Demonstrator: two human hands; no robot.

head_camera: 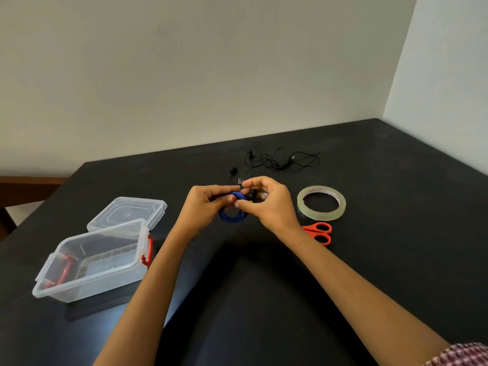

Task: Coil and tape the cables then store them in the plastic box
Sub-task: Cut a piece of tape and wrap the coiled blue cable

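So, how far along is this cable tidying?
Done: the blue cable is coiled, and the plastic box stands open. In hand: the left hand and right hand both grip that coil, apparently taping it. Left: the black cable lies loose farther back, and no cable shows in the box yet.

Both bare forearms reach from the near edge toward the far middle and converge, so the hands meet above the table. The left hand (207, 204) is turned palm to the right, its fingers and thumb curled onto the left side of a blue cable coil (233, 217). The right hand (268, 206) faces it with fingers bent and gripping the coil's right side, forefinger arched over the top. The two thumb tips nearly touch.
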